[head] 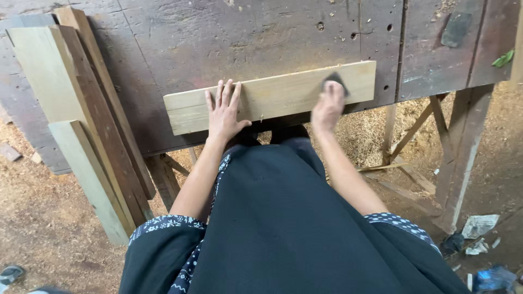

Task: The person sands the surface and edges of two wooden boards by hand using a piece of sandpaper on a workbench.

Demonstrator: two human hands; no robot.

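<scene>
A pale wooden board point(272, 97) lies across the near edge of a dark, worn workbench point(229, 38). My left hand point(224, 112) rests flat on the board's left part, fingers spread. My right hand point(328, 106) presses a small dark piece of sandpaper point(334, 80) onto the board's right part, fingers curled over it.
Several planks point(87, 120), pale and dark, lean against the bench at the left. Wooden bench legs and braces point(457, 158) stand at the right. Sawdust point(43, 218) covers the ground, with scraps of litter point(479, 226) at the lower right. A dark patch point(456, 28) lies on the bench top.
</scene>
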